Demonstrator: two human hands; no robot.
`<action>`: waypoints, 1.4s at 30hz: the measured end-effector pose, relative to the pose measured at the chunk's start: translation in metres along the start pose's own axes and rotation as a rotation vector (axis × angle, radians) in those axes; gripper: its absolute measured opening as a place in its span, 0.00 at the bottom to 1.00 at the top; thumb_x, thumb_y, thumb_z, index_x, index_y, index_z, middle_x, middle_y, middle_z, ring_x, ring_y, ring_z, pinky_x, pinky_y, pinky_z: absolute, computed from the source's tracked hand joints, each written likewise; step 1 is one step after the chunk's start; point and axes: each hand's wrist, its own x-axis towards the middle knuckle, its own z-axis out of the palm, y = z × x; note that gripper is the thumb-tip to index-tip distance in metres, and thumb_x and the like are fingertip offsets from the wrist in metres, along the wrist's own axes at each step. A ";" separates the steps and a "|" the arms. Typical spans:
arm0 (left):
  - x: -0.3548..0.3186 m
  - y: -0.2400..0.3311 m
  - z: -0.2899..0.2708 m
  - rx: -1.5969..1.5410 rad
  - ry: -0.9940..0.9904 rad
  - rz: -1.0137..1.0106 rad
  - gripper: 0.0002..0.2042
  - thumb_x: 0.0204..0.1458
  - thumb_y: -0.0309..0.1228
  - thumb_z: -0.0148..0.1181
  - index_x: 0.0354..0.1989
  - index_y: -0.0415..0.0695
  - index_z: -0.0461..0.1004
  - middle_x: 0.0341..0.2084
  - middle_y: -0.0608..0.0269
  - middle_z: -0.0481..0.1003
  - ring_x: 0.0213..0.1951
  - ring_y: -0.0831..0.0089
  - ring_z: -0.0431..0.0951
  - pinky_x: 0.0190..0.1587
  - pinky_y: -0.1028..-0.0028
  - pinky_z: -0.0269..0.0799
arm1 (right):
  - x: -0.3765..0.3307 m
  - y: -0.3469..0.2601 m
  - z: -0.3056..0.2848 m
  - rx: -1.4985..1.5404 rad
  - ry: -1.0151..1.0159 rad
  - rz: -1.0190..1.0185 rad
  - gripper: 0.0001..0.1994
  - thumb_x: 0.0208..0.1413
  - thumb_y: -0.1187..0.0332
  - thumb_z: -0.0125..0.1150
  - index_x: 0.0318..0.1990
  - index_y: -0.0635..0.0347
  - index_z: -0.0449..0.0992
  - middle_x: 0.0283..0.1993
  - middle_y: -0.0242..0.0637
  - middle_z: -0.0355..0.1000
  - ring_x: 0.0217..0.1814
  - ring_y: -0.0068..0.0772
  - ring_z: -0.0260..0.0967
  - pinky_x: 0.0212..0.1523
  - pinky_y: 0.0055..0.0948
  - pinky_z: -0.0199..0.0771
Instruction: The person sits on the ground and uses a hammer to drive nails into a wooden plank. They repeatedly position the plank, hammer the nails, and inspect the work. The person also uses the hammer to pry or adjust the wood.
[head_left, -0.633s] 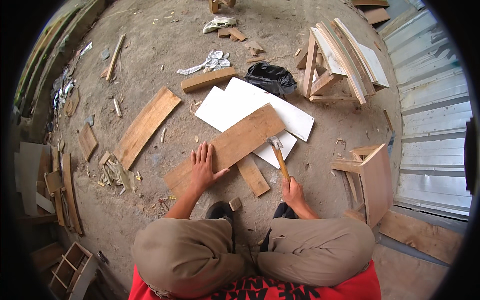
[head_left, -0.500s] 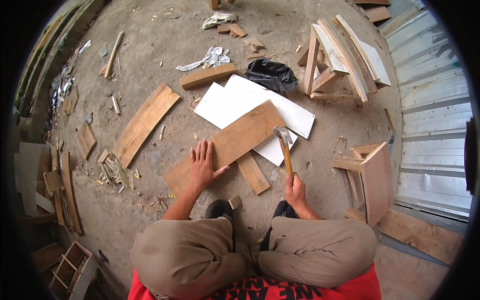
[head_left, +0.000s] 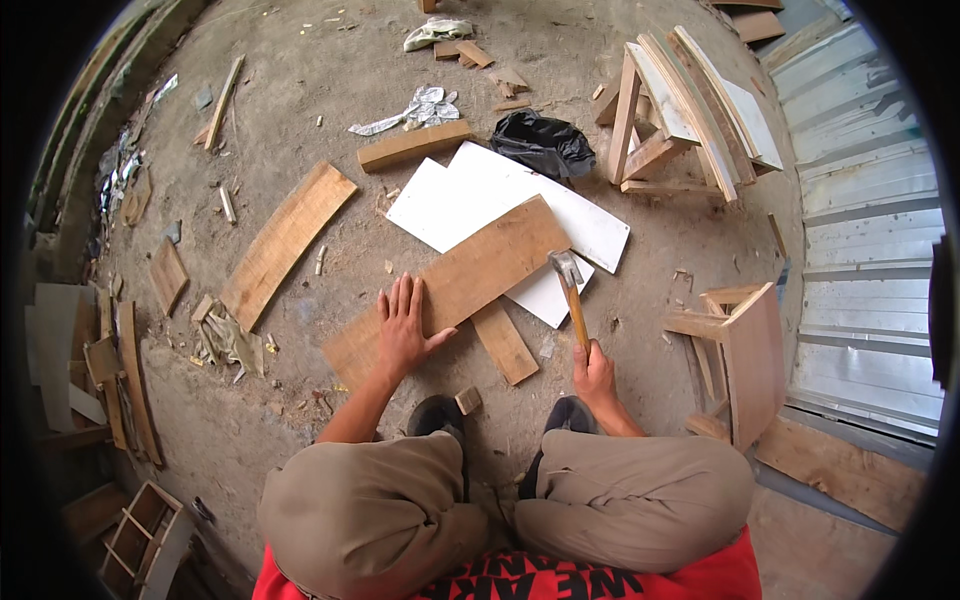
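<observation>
From my end I saw the left hand (head_left: 403, 328) laid flat on a long brown board (head_left: 490, 255), palm down, fingers straight, thumb spread wide, gripping nothing. The right hand (head_left: 594, 375) was curled firmly around the lower part of the smooth, yellowish wooden handle of a hammer (head_left: 577, 315). Its dull metal claw head was just beside the board's far right end; I couldn't tell whether they touched.

The board, flat and rectangular with visible grain, slanted across smooth, sharp-cornered white panels (head_left: 535, 200), and a narrower plank (head_left: 505, 342) poked out from beneath its near edge. Beyond the panels I saw crumpled, shiny black plastic (head_left: 543, 145). A small wooden block (head_left: 468, 401) sat near the shoes on the rough, dusty ground (head_left: 640, 320), and ridged metal sheeting (head_left: 865, 270) stood at the right.
</observation>
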 end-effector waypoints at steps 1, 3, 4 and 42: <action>-0.002 0.001 0.001 -0.010 -0.005 -0.001 0.57 0.45 0.71 0.58 0.74 0.38 0.49 0.73 0.44 0.49 0.75 0.52 0.44 0.74 0.47 0.32 | -0.001 -0.009 -0.002 0.028 0.008 -0.003 0.23 0.70 0.50 0.47 0.35 0.66 0.68 0.18 0.50 0.67 0.24 0.56 0.73 0.25 0.46 0.69; 0.000 -0.001 -0.001 -0.017 0.002 -0.003 0.58 0.43 0.72 0.59 0.74 0.38 0.49 0.73 0.44 0.49 0.75 0.52 0.44 0.74 0.48 0.33 | 0.006 -0.025 -0.001 0.091 0.030 -0.025 0.24 0.70 0.49 0.47 0.35 0.66 0.69 0.18 0.48 0.67 0.22 0.53 0.73 0.24 0.44 0.68; 0.002 0.000 -0.005 -0.027 -0.028 -0.008 0.59 0.41 0.71 0.61 0.73 0.38 0.49 0.73 0.43 0.49 0.75 0.51 0.45 0.74 0.48 0.33 | 0.008 -0.027 -0.001 0.096 0.030 -0.026 0.24 0.70 0.49 0.47 0.35 0.66 0.69 0.18 0.47 0.67 0.22 0.51 0.73 0.24 0.43 0.68; 0.018 -0.001 -0.109 -0.345 -0.214 -0.086 0.26 0.60 0.48 0.54 0.54 0.37 0.76 0.23 0.43 0.78 0.30 0.45 0.80 0.36 0.55 0.73 | 0.034 -0.128 0.077 1.080 -0.225 0.287 0.19 0.70 0.57 0.49 0.39 0.55 0.46 0.25 0.34 0.61 0.18 0.25 0.67 0.15 0.26 0.69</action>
